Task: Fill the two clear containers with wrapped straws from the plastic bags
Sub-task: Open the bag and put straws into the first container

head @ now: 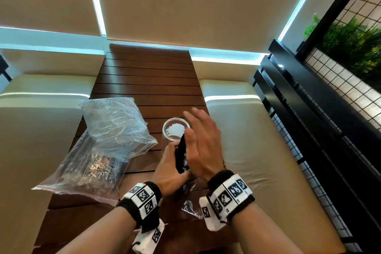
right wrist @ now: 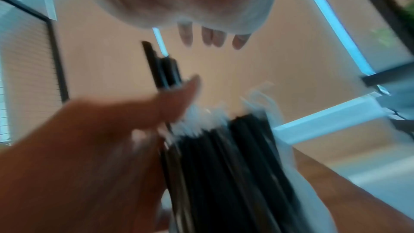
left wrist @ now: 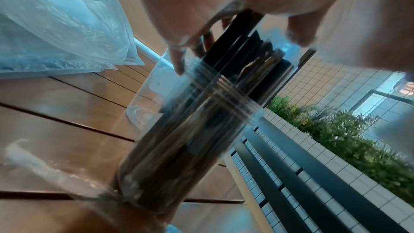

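My left hand (head: 171, 169) grips a bundle of black wrapped straws (head: 180, 154) that stands in a clear container (left wrist: 190, 139), tilted on the wooden table (head: 148, 80). In the left wrist view its fingers (left wrist: 179, 58) curl round the straws just above the container's rim. My right hand (head: 203, 140) hovers over the straw tops with its fingers (right wrist: 212, 38) straight and holds nothing. Its thumb is close to the straw tips. A second clear container (head: 174, 130) stands empty just behind. Both wrist views are blurred.
Two crinkled plastic bags (head: 115, 126) (head: 88, 169) of straws lie on the table's left half. A scrap of clear plastic (head: 190, 208) lies near my wrists. Cream bench cushions (head: 37, 140) flank the table. A black railing with wire grid (head: 309, 109) runs along the right.
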Available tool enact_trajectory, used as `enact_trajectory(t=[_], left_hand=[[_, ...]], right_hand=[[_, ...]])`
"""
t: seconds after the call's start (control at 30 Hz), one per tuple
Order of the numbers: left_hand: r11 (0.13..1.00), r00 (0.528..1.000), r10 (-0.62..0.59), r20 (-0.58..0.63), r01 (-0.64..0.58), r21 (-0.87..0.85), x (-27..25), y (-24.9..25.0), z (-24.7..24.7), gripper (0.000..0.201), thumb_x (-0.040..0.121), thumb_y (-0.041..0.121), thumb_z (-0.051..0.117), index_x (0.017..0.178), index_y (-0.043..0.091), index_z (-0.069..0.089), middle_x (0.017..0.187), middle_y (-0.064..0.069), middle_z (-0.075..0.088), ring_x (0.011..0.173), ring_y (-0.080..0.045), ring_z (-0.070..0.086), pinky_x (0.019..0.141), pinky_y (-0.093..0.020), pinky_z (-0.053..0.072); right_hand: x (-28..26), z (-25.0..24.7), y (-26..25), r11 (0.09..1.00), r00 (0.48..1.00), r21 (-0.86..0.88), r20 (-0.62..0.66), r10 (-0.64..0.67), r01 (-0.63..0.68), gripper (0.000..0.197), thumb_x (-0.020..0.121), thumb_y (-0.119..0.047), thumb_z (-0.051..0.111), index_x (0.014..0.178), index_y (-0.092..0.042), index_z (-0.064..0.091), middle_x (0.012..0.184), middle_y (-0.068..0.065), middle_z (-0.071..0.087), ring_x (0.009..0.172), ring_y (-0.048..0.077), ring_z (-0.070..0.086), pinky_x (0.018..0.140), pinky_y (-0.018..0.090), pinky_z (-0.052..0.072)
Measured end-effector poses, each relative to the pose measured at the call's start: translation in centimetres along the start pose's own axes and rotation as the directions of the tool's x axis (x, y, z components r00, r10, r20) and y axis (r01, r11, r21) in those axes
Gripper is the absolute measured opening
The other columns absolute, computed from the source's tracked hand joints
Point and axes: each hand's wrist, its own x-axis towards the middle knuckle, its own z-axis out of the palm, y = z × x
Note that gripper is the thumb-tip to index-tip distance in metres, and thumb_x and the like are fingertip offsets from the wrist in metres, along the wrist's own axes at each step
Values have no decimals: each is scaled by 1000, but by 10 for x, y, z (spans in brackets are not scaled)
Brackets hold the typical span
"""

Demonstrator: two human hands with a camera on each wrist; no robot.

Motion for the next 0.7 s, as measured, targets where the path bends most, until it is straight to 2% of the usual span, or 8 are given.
enact_trajectory(t=[0.13,0.23,0.33,0.4,0.47,0.53,0.6,0.7], left_hand=[[975,995,-12,104,-12,224,-2,-12,-1,106,46,77,77,129,19,47,120,7,54,104,-6,52,95,-32,51],[969,996,44,83,-63,240,-2,-16,-2,108,52,53,85,141,16,36,134,10,41,117,-3,42,107,-24,40],[941,992,106,68,-122,316,-5,-16,6,80,71,39,80,138,17,42,134,7,45,117,-2,42,105,-19,38],[958,996,72,50,-83,273,-5,-16,9,72,73,37,79,134,20,44,129,11,48,109,4,45,97,-9,39],[977,997,55,46,-63,203,-4,-17,9,76,70,41,78,134,26,40,127,21,42,113,8,43,96,-4,35],[973,996,85,37,-91,213,1,-18,9,74,73,44,72,137,24,41,131,17,42,118,3,43,105,-16,38],[968,995,90,37,-96,233,6,-17,10,64,78,34,70,135,19,45,132,5,48,119,-5,45,109,-29,39],[977,998,60,29,-65,202,9,-20,11,59,76,46,61,130,25,48,127,6,55,116,-6,52,105,-33,43]], right_hand=[[11,17,-11,979,940,-187,342,-10,79,51,101,-41,20,135,-22,53,141,-4,53,135,13,41,118,47,21],[2,28,1,958,911,-263,413,2,117,48,102,-39,23,135,-20,52,139,-2,54,133,16,44,118,48,20],[-15,37,12,918,844,-356,534,49,172,48,102,-39,26,140,-18,46,145,0,49,141,19,35,118,52,18],[-20,39,16,913,837,-375,542,75,161,52,101,-42,27,145,-17,41,151,1,42,146,19,26,120,50,13],[-20,39,17,917,873,-380,480,87,118,57,101,-46,25,148,-16,36,154,2,37,147,20,22,121,47,11],[-20,37,17,919,895,-385,436,99,86,57,102,-45,24,149,-15,34,156,5,35,148,21,21,121,45,11],[-25,39,20,914,885,-398,449,123,75,57,101,-40,26,151,-12,31,157,7,33,149,22,18,122,44,11],[-25,42,23,912,881,-403,454,133,70,58,101,-39,26,152,-12,27,159,7,29,150,20,14,122,42,10]])
